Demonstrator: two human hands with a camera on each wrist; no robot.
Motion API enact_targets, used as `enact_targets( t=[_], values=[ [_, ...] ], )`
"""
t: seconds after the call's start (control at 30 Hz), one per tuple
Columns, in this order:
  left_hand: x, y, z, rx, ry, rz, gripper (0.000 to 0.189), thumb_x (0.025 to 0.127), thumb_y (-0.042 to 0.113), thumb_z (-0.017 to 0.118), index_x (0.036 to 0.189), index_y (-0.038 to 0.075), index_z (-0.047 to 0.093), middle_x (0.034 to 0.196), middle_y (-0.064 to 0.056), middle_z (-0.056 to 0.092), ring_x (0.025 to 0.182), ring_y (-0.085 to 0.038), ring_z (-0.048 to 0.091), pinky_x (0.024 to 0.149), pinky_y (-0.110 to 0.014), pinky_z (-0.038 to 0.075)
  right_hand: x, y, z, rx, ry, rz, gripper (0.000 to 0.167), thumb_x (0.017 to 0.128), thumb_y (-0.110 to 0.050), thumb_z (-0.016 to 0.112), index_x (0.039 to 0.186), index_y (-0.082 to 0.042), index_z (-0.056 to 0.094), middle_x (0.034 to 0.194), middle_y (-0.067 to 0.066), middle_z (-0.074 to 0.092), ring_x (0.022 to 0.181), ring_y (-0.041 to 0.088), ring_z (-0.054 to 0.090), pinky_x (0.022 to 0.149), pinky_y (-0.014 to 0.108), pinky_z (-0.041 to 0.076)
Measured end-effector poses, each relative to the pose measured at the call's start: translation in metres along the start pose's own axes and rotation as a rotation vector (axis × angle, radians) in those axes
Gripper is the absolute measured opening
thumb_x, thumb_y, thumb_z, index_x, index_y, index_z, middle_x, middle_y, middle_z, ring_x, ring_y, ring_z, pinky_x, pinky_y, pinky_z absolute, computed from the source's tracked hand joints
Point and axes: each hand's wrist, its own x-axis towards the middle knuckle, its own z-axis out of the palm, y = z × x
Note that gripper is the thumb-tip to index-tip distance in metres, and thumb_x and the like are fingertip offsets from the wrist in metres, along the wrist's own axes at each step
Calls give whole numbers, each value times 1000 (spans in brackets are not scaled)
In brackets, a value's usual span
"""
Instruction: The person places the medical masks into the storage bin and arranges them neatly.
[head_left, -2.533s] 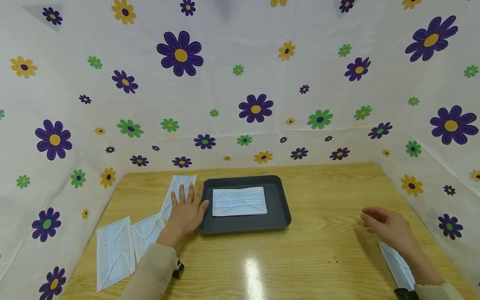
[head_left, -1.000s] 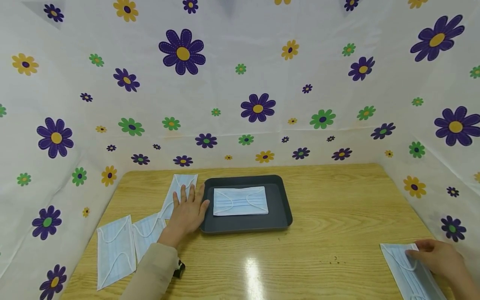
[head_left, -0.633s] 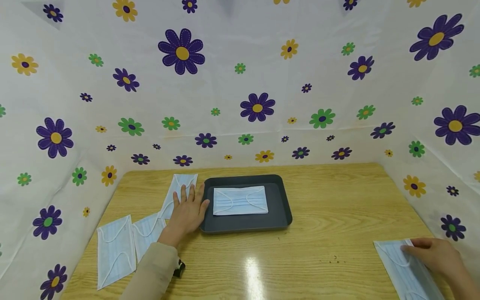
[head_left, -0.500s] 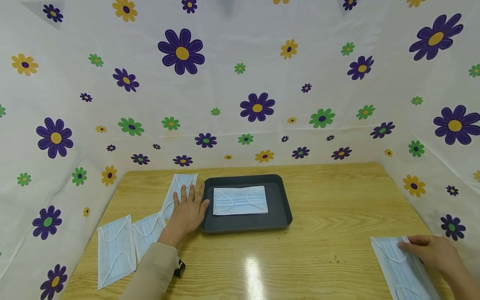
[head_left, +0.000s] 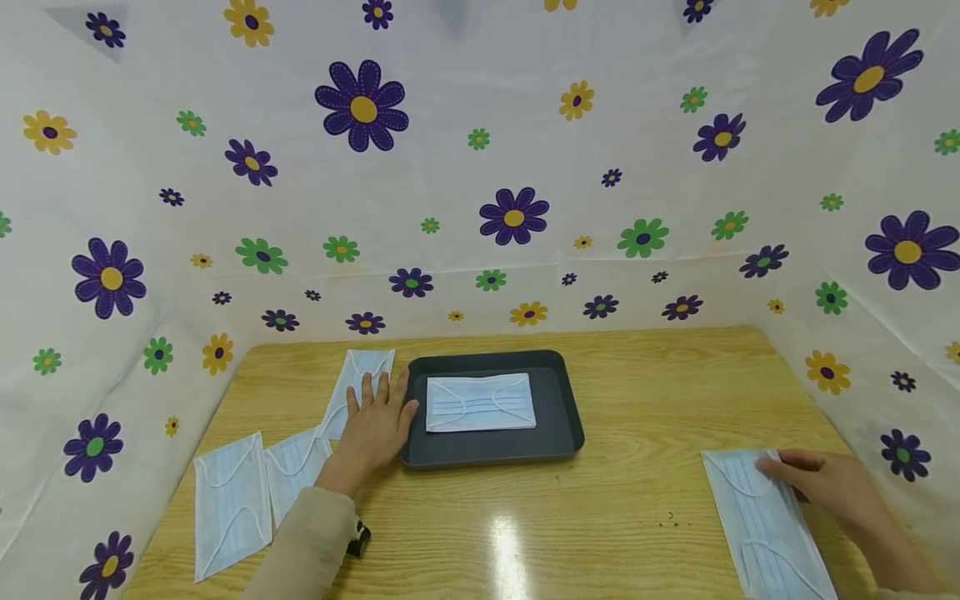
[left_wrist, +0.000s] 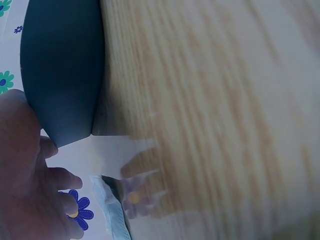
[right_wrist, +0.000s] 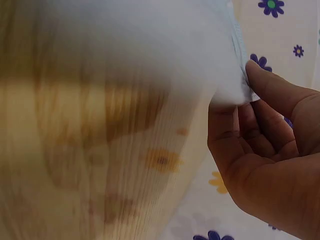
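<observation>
My right hand (head_left: pixel 832 483) pinches the far right corner of a light blue face mask (head_left: pixel 761 517) with white ear loops, at the right of the table. In the right wrist view the thumb and fingers (right_wrist: pixel 272 87) grip the mask's edge (right_wrist: pixel 200 55), and the sheet blurs toward the camera. A dark grey tray (head_left: pixel 566 446) stands mid-table. Inside it lies another face mask (head_left: pixel 480 403), flat and crosswise. My left hand (head_left: pixel 375 425), fingers straight and spread, touches the tray's left rim. In the left wrist view that hand (left_wrist: pixel 30 185) is beside the tray wall (left_wrist: pixel 62 70).
Left of the tray, further face masks lie on the table: one at the far side (head_left: pixel 367 362), partly under the left hand, one in the middle (head_left: pixel 292 467) and one nearest the left edge (head_left: pixel 232 508). A flower-patterned cloth (head_left: pixel 450 175) encloses the table (head_left: pixel 637 392) at the back and sides.
My right hand has reached down to the mask at the right, taken its corner and drawn it leftward and away from the near edge. The left hand and tray have stayed put.
</observation>
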Motion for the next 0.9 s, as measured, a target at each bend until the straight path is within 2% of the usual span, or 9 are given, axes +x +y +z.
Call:
enact_targets(
  t=[0.13,0.2,0.3,0.37,0.5,0.67,0.9],
  values=[
    [-1,0,0,-7,10,3,63,115,39,36,169,7,22,166,-37,27,156,-61,12,122,-80,6,4,-14,9,-21,-15,-61,81,106,-50,59,148,18,44,145,43,50,110,36,72,77,35,64],
    [-1,-1,0,-14,13,5,63,116,38,35,169,7,22,166,-37,27,156,-61,12,121,-80,6,5,-22,13,-36,-32,-96,79,108,-47,57,150,19,42,144,44,51,113,41,70,78,36,64],
    [-1,-1,1,-28,10,6,63,116,38,35,169,8,21,166,-37,27,156,-61,11,121,-80,5,7,-31,17,-14,-75,-134,74,107,-37,63,150,19,41,135,42,60,104,32,73,77,35,64],
    [-1,-1,1,-34,8,5,63,116,39,36,169,8,21,166,-38,27,156,-62,11,121,-80,5,7,-37,19,5,-98,-153,70,105,-30,68,149,18,43,128,37,67,99,21,72,76,32,63],
    [-1,-1,2,-29,6,1,64,116,39,35,169,8,20,166,-38,27,156,-61,11,122,-79,5,9,-47,24,41,-125,-170,62,102,-22,72,143,19,50,124,31,70,94,9,70,77,30,62],
    [0,-1,2,-34,2,-3,63,116,39,35,169,8,19,165,-38,27,156,-61,11,122,-79,5,11,-58,32,29,-109,-181,56,105,-27,67,138,17,58,126,30,71,92,9,69,75,28,61],
    [1,-1,3,-42,12,2,64,115,39,35,169,8,21,164,-38,29,155,-62,13,121,-80,7,17,-75,36,-7,-74,-223,56,107,-32,64,140,13,59,129,30,69,93,10,67,72,26,58]
  ],
)
